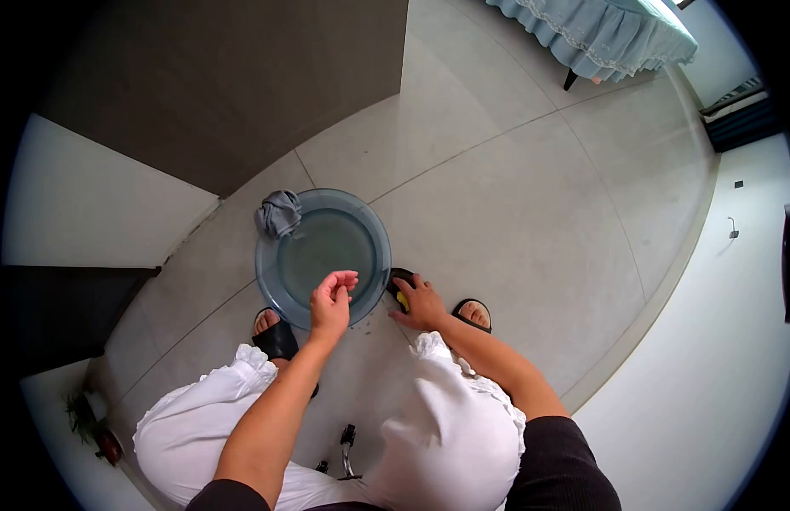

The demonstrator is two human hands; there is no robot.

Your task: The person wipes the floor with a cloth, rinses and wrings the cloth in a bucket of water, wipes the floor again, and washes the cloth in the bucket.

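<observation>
A round blue-grey basin (378, 243) of water stands on the floor. Over its lower right part is my left hand (331, 302), loosely curled, with a gap between thumb and fingers and nothing visible in it. Just outside the right rim, my right hand (422, 305) grips a dark object (401, 276) with a yellow patch, its thumb and fingers on either side; the hand partly hides it. A wrung grey cloth (280, 214) hangs over the basin's upper left rim.
My feet in black sandals (276, 339) flank the basin on the tiled floor. A dark panel (242, 85) rises at the upper left. Farther off are a skirted blue-covered piece of furniture (599, 38) and, at lower left, a plant (82, 417). Small dark specks lie below the basin.
</observation>
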